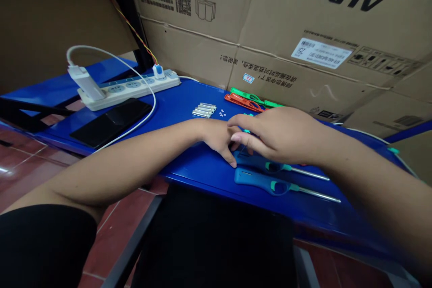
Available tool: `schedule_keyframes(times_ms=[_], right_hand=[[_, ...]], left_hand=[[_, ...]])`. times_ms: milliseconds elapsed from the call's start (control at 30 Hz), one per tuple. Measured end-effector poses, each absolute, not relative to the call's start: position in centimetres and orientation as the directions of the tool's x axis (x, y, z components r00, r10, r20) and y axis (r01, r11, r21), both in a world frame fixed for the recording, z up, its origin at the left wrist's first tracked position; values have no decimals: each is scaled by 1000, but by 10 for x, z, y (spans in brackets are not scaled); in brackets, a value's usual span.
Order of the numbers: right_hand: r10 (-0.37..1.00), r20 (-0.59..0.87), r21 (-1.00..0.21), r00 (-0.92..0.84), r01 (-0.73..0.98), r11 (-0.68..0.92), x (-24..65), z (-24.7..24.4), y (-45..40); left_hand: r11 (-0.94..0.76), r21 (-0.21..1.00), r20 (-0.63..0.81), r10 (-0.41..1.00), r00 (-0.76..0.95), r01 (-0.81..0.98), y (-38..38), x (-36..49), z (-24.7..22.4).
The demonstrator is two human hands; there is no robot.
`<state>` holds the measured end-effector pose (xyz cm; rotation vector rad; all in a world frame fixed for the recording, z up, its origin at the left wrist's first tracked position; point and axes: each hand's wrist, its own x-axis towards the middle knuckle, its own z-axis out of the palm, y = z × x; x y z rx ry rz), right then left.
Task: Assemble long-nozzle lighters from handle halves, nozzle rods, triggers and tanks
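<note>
My left hand (219, 137) rests low over the blue table, thumb stretched down beside a blue long-reach lighter (251, 159); its other fingers are mostly hidden. My right hand (278, 132) crosses over it from the right, with bent fingers and thumb meeting the left hand's fingers. Whatever they pinch is too small or covered to make out. A second blue lighter (254, 180) lies just in front, metal tube pointing right. Behind the hands are an orange lighter casing (243, 101) and a green lighter casing (248, 95). Several small clear-and-metal cylinders (204, 110) lie beside tiny white pieces (222, 113).
A white power strip (135, 85) with a plugged-in charger (86, 82) stands at the left. In front of it lies a black phone (113, 121), and a white cable (154, 99) loops past it. A large cardboard box (202, 40) walls off the table's back.
</note>
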<state>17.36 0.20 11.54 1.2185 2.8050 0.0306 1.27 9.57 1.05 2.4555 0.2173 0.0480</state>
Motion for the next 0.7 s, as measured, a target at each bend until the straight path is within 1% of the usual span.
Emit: schedule_keyframes(times_ms=[33,67,167,200,233,333,367,400,500,533,567,667,700], right_hand=[[740,-58,69,-670,737,673,174,115,2],[732,-56,62,-679,730,681,175,114,2],[631,-95,-44,-770,637,770,179,115,1],[618,-99,-55,-780,625,779,181,115,1],[635,-96,-35,-766,641,767,182,115,1],[731,-67,85,-679,726,683,185,116,1],[733,-68,89,-677,728,680,185,116,1],[716,-76,64,-694,713,699,186,117,1],[629,-106,-67,-770,637,768,187,119,0],[623,-117,-78,-773,632,771,188,120,-1],[636,-127,-61,-761,646,761,188,119,-1],[724,-118,61,-680,723,688,188,117,0],[732,-102,72,-674,729,681,188,116,1]], left_hand=[[-776,616,-28,155,988,139,96,13,10],[-785,606,-32,138,990,129,96,13,10],[-794,599,-29,114,993,108,96,14,12],[-798,593,-30,114,993,109,96,14,13],[-803,585,-29,117,993,112,95,14,14],[-817,564,-19,134,991,121,94,14,15],[-817,564,-13,136,991,120,94,14,15],[-813,571,-10,134,991,115,94,14,15],[-798,596,-6,108,994,91,95,15,14],[-798,597,-9,101,995,86,95,15,14],[-801,592,-15,101,995,90,95,15,14],[-814,568,-41,120,992,122,94,14,17],[-817,562,-45,123,991,127,93,14,18]])
